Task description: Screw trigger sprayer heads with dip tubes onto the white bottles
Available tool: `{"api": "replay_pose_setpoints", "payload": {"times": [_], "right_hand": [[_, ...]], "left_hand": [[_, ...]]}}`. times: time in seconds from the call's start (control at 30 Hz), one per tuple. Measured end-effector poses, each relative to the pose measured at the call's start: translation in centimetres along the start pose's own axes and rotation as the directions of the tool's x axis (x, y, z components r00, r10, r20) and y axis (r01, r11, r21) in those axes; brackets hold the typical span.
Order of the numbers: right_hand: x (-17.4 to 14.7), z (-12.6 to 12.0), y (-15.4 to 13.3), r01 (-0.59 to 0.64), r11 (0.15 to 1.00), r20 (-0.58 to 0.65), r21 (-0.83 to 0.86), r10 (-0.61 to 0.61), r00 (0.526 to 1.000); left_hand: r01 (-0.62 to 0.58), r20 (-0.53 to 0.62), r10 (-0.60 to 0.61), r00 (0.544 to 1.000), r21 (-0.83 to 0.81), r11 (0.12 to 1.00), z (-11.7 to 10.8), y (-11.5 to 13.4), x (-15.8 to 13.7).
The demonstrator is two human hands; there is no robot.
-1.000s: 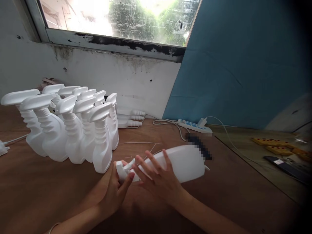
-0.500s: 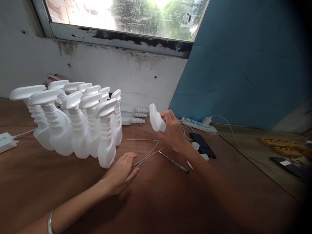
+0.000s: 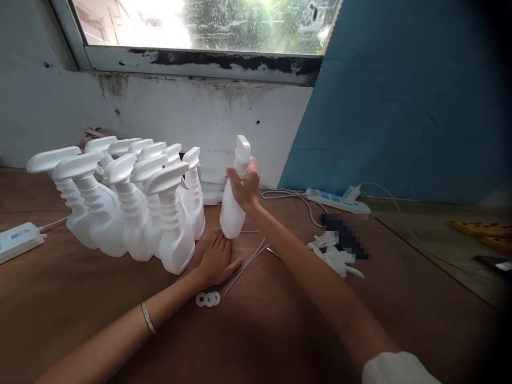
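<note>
While right hand (image 3: 247,186) grips spray bottle (image 3: 231,216), left hand (image 3: 216,261) lies flat

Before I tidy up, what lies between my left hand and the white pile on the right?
Head view, going right from your left hand: thin white straws, a slim tool, partly hidden, then your right forearm.

- The left forearm (image 3: 120,341) comes forward from the lower left, slanting to the right.
- The left hand (image 3: 214,264) lies flat, palm down; its fingers (image 3: 219,244) are straight, the thumb is spread to the right.
- The right forearm (image 3: 316,277) reaches forward and leftward.
- The right hand (image 3: 247,186) is farther forward, curled in a grip, with its thumb on the left side.
</note>
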State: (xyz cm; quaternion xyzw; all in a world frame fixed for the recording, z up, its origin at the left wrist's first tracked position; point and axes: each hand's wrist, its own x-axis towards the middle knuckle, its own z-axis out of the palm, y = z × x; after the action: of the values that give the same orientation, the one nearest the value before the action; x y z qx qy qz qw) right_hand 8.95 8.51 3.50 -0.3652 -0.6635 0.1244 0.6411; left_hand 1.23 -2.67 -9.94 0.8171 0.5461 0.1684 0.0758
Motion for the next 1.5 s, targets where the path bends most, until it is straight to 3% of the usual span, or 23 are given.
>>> {"api": "replay_pose_setpoints", "payload": {"times": [0.23, 0.4, 0.53, 0.7, 0.83, 0.9, 0.97, 1.07, 1.13, 1.2, 1.3, 1.37, 1.5], "right_hand": [[-1.5, 3.6, 0.7, -0.161, 0.986, -0.108, 0.040, 0.165, 0.980], [-2.7, 5.0, 0.4, -0.195, 0.970, -0.002, 0.148, 0.197, 0.980], [-3.7, 5.4, 0.6, -0.181, 0.968, 0.118, 0.175, 0.162, 0.980], [-4.9, 5.6, 1.8, -0.184, 0.974, 0.251, 0.136, 0.145, 0.957], [-5.8, 4.7, 2.7, -0.161, 0.983, 0.262, 0.088, 0.133, 0.956], [-6.1, 3.1, 3.0, -0.082, 0.996, 0.259, 0.042, 0.068, 0.963], [-6.5, 0.4, 3.3, 0.080, 0.996, 0.311, -0.043, -0.063, 0.948], [-7.2, -5.4, 3.7, 0.375, 0.903, 0.506, -0.209, -0.228, 0.832], [-7.7, -9.9, 4.0, 0.463, 0.812, 0.578, -0.354, -0.198, 0.791], [-8.0, -14.2, 4.3, 0.439, 0.709, 0.559, -0.552, -0.077, 0.826], [-7.6, -20.0, 5.5, 0.217, 0.555, 0.350, -0.803, 0.146, 0.925], [-7.1, -23.0, 6.8, 0.061, 0.525, 0.266, -0.849, 0.324, 0.908], [-6.3, -26.5, 10.1, -0.028, 0.603, 0.327, -0.798, 0.471, 0.819]], "left_hand": [[-0.074, 0.033, 0.077, 0.996, -0.092, 0.993, 0.1, 2.1, 1.1], [-0.110, 0.068, 0.125, 0.990, -0.184, 0.977, -2.0, 2.3, 0.4], [-0.127, 0.144, 0.169, 0.975, -0.263, 0.956, -3.6, 1.3, -1.9], [-0.150, 0.389, 0.262, 0.883, -0.296, 0.944, -5.5, -0.4, -5.6], [-0.175, 0.395, 0.277, 0.876, -0.273, 0.946, -6.6, -0.8, -7.8], [-0.162, 0.357, 0.258, 0.898, -0.276, 0.947, -6.6, -1.0, -8.6], [-0.174, 0.294, 0.255, 0.921, -0.275, 0.946, -6.2, -1.4, -9.4], [-0.223, 0.179, 0.272, 0.946, -0.255, 0.941, -5.1, -2.2, -10.1], [-0.257, 0.108, 0.291, 0.951, -0.249, 0.934, -4.2, -2.6, -10.3], [-0.279, 0.059, 0.302, 0.951, -0.248, 0.928, -3.6, -2.9, -10.3], [-0.285, -0.002, 0.293, 0.956, -0.247, 0.926, -3.4, -2.9, -9.9], [-0.299, -0.068, 0.291, 0.954, -0.250, 0.921, -3.7, -2.5, -9.4], [-0.331, -0.213, 0.277, 0.937, -0.286, 0.899, -4.6, -1.2, -7.7]]}}
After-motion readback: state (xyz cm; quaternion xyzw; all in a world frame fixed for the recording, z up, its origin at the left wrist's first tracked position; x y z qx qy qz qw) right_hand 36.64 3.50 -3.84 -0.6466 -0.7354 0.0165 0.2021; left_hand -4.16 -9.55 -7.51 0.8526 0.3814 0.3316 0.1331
